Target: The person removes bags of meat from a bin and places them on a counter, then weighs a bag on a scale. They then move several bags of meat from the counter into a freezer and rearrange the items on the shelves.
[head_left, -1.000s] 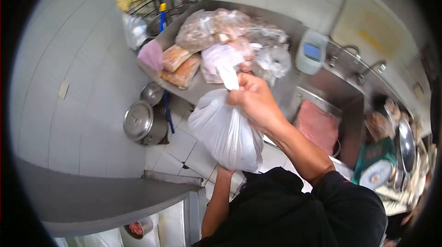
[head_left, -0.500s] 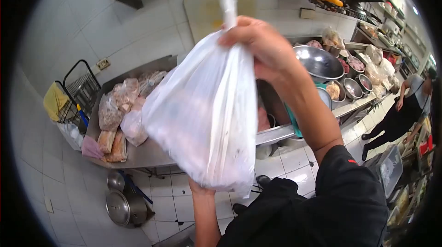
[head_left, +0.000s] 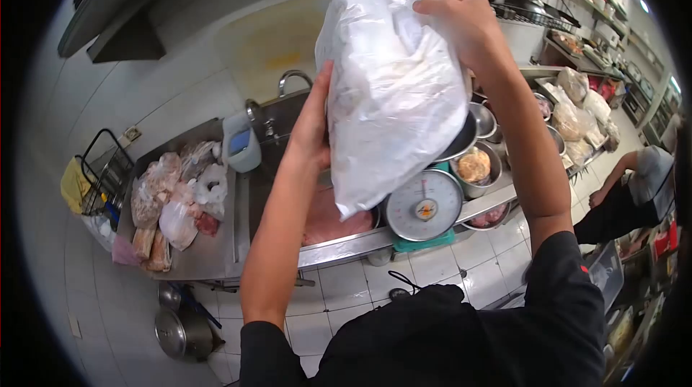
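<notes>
A full white plastic bag (head_left: 393,91) hangs in front of me at chest height and hides part of the sink behind it. My right hand (head_left: 465,19) is closed around the twisted neck of the bag at its upper right. Against the bag's left side my left hand (head_left: 316,124) grips it, with some fingers hidden behind. Below the bag stands a dial scale (head_left: 424,205) with a green base, on the steel counter's edge. Pinkish meat (head_left: 339,217) lies in the sink to the scale's left.
Several bagged meats (head_left: 176,199) lie on the left counter beside a white container (head_left: 241,143). A faucet (head_left: 294,78) rises behind the sink. Metal bowls (head_left: 481,170) line the right counter. Another person (head_left: 634,185) stands at the far right. A lidded pot (head_left: 180,333) sits on the floor.
The bag has tilted and shifted up and right. My left hand has moved from beneath it to its left side. My view has turned, bringing the scale and faucet into sight.
</notes>
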Tool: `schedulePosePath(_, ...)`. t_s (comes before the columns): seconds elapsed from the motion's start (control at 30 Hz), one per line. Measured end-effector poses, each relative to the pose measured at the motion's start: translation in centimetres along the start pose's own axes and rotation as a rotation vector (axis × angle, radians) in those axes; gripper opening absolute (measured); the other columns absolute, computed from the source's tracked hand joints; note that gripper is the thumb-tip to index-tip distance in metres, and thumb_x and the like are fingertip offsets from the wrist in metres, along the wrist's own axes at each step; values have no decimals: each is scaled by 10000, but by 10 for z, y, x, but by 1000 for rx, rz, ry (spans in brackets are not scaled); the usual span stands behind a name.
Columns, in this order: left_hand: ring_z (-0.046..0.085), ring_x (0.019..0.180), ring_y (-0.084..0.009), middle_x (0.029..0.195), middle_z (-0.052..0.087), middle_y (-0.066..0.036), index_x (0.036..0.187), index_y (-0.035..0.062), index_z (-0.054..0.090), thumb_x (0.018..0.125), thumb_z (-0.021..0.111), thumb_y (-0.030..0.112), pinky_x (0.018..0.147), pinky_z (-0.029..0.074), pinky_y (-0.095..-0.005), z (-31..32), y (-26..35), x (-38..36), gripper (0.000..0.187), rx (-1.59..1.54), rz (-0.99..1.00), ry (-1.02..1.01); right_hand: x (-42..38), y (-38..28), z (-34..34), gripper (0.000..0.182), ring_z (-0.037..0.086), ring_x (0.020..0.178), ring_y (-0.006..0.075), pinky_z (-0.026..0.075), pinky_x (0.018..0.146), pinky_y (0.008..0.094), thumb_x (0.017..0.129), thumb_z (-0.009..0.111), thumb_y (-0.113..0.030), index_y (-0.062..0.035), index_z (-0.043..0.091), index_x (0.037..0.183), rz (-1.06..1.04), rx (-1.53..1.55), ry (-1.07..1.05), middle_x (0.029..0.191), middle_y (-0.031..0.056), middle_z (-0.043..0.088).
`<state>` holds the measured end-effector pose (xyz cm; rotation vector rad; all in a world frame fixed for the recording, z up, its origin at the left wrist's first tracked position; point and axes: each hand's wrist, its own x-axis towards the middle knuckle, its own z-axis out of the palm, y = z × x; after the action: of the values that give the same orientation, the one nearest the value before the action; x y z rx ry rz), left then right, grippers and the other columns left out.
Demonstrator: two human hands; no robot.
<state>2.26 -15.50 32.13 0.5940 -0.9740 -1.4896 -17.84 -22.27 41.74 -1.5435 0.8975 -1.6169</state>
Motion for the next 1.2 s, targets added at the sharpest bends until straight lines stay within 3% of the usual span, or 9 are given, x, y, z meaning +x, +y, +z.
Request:
schedulePosePath(0.27,642,1020,-248,1191,621,-169,1292,-19,519,880,618,517,882,537,-366,30,-33,65,683,133,-141,118,17,84,-78,166,619,685,160,485,597,289,825,623,-51,92,635,910,269,29,-80,827,103,652)
schedulePosePath(0.53,653,824,-162,952,687,-125,1032,-60,662,820,696,511,738,525,-280,-21,-74,107,610,508,-205,157,-9,165,-106,263,628,732,159,502,649,278,817,613,-5,107,613,1055,359,238,-27,884,125,669)
schedulePosePath(0.6,649,782,-152,913,694,-106,1014,-62,666,832,683,506,725,522,-267,-17,-73,105,597,558,-215,141,-10,178,-115,283,623,725,146,500,649,285,817,627,-65,89,622,1054,264,152,-48,863,113,675)
schedulePosePath(0.73,653,933,-184,1082,661,-141,1181,-49,591,868,633,517,818,529,-305,-3,-71,94,649,495,-271,143,-13,176,-122,345,618,752,125,484,679,268,836,651,-216,0,650,1104,169,-289,-96,884,68,686)
schedulePosePath(0.8,645,994,-206,1169,630,-161,1254,-44,549,887,610,519,883,511,-318,-10,-70,92,675,484,-314,193,-19,169,-121,318,599,754,100,469,685,249,847,643,-202,30,656,1063,129,-353,-107,867,53,677)
schedulePosePath(0.97,620,1052,-203,1218,616,-148,1271,-36,541,931,562,478,907,493,-305,-20,-71,91,617,425,-295,132,-22,160,-124,358,601,792,102,469,723,244,869,640,-267,16,661,1088,176,-532,-96,911,47,670)
schedulePosePath(1.0,620,1051,-202,1223,615,-142,1271,-30,545,938,554,470,905,493,-305,-21,-70,90,601,422,-311,131,-30,130,-122,345,678,836,276,516,759,349,809,647,-249,22,693,1016,82,-548,-67,905,205,697)
schedulePosePath(1.1,617,1053,-203,1226,618,-127,1262,-3,566,950,543,446,905,485,-319,-16,-62,85,548,502,-363,176,-30,144,-122,341,678,854,294,503,761,370,771,631,-260,34,698,930,-7,-650,89,872,227,689)
schedulePosePath(1.2,610,1051,-201,1219,620,-134,1254,-6,572,941,550,454,901,476,-323,-12,-57,82,557,606,-367,192,-26,141,-130,334,674,851,305,498,768,391,773,637,-283,17,709,898,18,-772,54,847,214,688)
